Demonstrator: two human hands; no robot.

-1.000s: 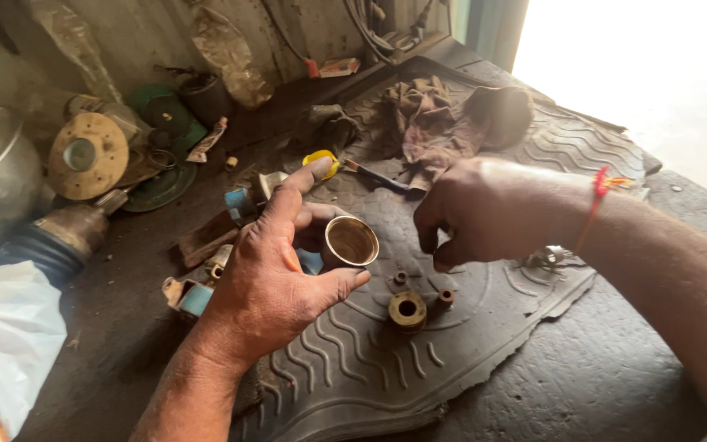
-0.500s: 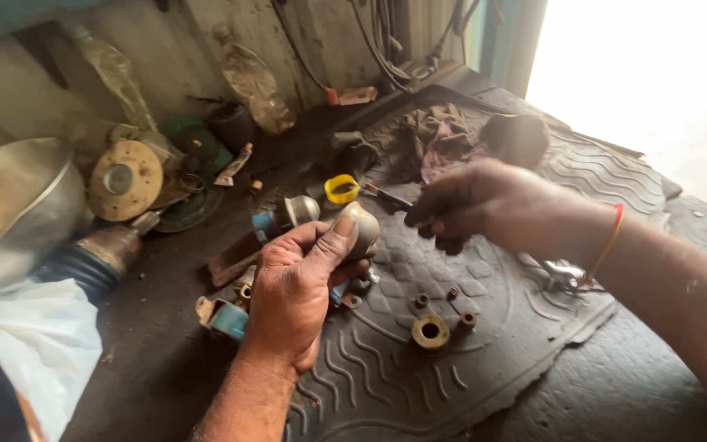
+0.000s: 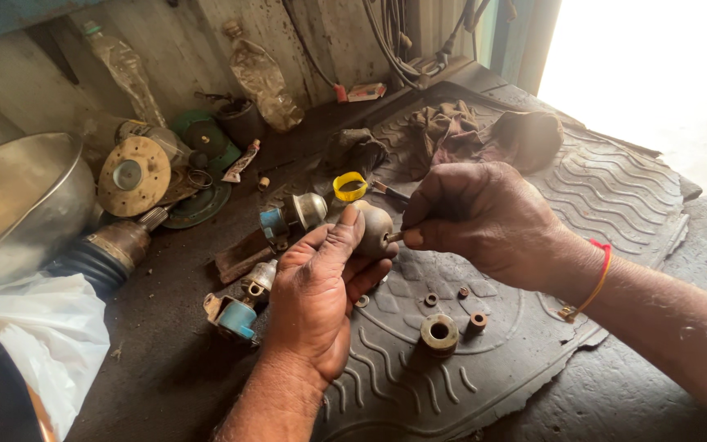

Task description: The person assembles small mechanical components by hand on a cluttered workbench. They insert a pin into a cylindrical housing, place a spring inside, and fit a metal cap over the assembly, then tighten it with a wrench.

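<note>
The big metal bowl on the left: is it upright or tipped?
Tipped. The metal bowl leans on its side, its opening facing right toward the bench, its inside visible and bare.

We saw a dull, brownish metal cup (image 3: 376, 229), tarnished and matt. The mat (image 3: 615, 196) looked like grey rubber, ribbed with wavy ridges and dusty. The ring (image 3: 349, 186) was glossy yellow plastic. The bowl (image 3: 18, 205) was smooth brushed metal, the bag (image 3: 34, 327) thin white plastic, the rag (image 3: 452, 131) grimy cloth.
</note>
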